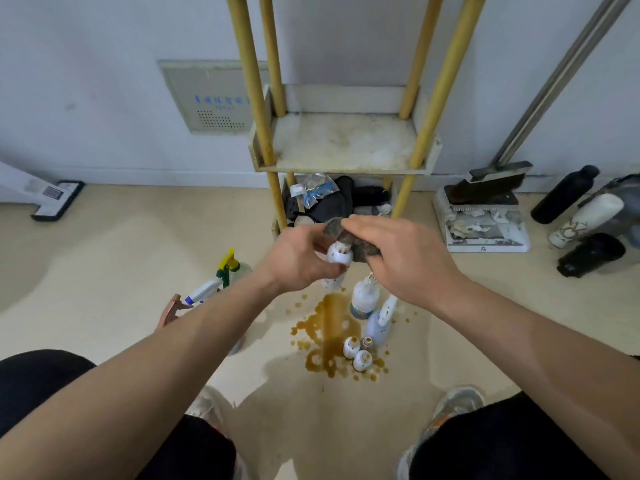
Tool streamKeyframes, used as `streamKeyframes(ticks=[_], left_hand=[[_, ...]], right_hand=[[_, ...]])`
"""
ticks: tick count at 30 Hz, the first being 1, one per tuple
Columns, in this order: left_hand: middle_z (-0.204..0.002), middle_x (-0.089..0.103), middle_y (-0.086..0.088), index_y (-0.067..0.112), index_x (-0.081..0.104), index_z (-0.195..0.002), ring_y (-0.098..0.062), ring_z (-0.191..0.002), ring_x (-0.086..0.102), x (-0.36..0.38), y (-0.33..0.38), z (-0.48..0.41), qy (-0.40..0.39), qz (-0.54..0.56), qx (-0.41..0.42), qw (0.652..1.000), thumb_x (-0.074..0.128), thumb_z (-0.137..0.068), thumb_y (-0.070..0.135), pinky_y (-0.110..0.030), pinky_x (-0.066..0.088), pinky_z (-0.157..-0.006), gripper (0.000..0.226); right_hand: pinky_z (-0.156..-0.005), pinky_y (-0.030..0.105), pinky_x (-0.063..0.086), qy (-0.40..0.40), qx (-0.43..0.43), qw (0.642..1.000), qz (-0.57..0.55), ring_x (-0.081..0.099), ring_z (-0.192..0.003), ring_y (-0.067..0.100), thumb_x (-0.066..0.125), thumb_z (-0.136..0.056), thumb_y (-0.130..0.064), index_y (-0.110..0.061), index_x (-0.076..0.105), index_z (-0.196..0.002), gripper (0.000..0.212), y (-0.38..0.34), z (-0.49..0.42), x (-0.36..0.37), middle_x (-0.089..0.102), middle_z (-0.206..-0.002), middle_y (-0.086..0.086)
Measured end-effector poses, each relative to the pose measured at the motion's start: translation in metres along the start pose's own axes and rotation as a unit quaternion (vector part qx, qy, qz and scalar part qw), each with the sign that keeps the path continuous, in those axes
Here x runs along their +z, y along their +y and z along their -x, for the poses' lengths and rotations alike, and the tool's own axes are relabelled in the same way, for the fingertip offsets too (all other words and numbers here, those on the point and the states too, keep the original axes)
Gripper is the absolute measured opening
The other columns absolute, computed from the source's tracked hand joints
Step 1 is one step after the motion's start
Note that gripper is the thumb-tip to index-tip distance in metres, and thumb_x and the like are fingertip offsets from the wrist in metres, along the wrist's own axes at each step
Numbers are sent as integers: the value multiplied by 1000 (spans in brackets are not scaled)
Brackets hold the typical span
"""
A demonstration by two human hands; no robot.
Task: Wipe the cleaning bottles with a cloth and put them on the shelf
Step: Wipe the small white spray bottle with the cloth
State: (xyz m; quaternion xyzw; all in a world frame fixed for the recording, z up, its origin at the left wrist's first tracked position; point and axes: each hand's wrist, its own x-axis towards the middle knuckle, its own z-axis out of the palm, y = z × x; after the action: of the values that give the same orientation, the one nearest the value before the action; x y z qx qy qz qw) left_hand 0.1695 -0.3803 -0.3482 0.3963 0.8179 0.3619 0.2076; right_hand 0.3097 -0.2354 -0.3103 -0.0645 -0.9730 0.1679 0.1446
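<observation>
My left hand (pixel 298 258) grips a small white bottle (pixel 337 256) speckled with brown stains, held above the floor in front of the shelf. My right hand (pixel 405 258) holds a grey cloth (pixel 356 242) pressed against the bottle's top. Below my hands, several more stained white bottles (pixel 363 296) stand in a brown spill (pixel 329 330) on the floor. The shelf (pixel 346 143) has yellow posts and a bare, dirty middle board. Its bottom level holds a dark bag and a packet.
Spray bottles (pixel 225 271) with yellow, blue and copper heads stand on the floor at left. A dustpan with broom (pixel 485 209) and dark and white bottles (pixel 575 209) lie at right. A mop head (pixel 57 199) rests at far left. My knees and shoes frame the bottom.
</observation>
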Motion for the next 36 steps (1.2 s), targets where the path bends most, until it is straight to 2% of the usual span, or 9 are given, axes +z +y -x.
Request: streamKeyframes(ticks=[4,9,14,17,20,22,27,32,36], left_hand=[[-76,66,20,33,61,-81,2,-70,65,-20,27,7,30,19,-3,999,88,-68,18,-15,50,-62,33],[-74,72,18,29,69,-86,3,-68,66,-33,45,13,24,80,8,996,87,-70,14,-14,50,-64,28],[-81,76,9,13,77,-104,-3,-72,68,-39,48,9,16,184,27,982,84,-80,8,-18,53,-69,26],[-81,77,3,7,77,-108,-4,-73,68,-38,46,-1,49,240,36,969,80,-84,6,-19,54,-70,24],[-76,75,6,9,78,-106,-3,-70,68,-40,43,-8,77,251,32,964,78,-87,8,-16,51,-67,20],[-74,75,8,11,78,-105,-3,-69,68,-41,41,-10,86,251,23,964,76,-88,7,-15,50,-66,18],[-71,70,9,12,78,-107,-6,-67,62,-43,32,-13,95,232,9,968,73,-91,10,-25,53,-68,17],[-91,77,6,23,75,-117,-4,-80,67,-38,36,-8,61,209,53,975,71,-94,15,-20,54,-77,25],[-98,74,18,38,67,-121,6,-83,66,-31,36,-8,105,137,60,983,63,-99,11,-14,52,-77,36]], right_hand=[[-96,44,57,52,-26,998,-19,61,-127,18,40,-87,-19,-21,60,-141,57,-2,-2,-18,62,-140,-3],[-106,30,49,131,-59,985,-91,59,-128,11,51,-81,-1,-15,66,-133,56,-3,-6,-25,65,-135,-2],[-84,14,52,212,70,943,-247,67,-96,0,61,-96,-3,-20,68,-127,36,-11,-14,-19,70,-105,-23],[-79,7,48,173,124,921,-326,64,-91,-13,59,-101,-9,-27,59,-137,41,-20,-17,-6,67,-94,-35],[-78,12,46,95,115,912,-383,61,-89,-9,60,-100,-13,-34,47,-149,55,-22,-17,4,68,-96,-29],[-90,22,49,35,77,900,-427,62,-108,-2,60,-97,-21,-36,42,-151,59,-21,-19,5,70,-116,-16],[-99,27,52,23,125,786,-605,63,-121,4,32,-110,-15,-26,59,-132,37,-14,-34,1,72,-122,-14],[-86,27,56,112,158,840,-508,72,-101,11,62,-97,0,-19,68,-104,21,-7,-36,11,75,-104,-5],[-89,27,56,115,181,805,-554,70,-110,13,66,-96,-7,-15,60,-121,27,-9,-35,17,74,-115,2]])
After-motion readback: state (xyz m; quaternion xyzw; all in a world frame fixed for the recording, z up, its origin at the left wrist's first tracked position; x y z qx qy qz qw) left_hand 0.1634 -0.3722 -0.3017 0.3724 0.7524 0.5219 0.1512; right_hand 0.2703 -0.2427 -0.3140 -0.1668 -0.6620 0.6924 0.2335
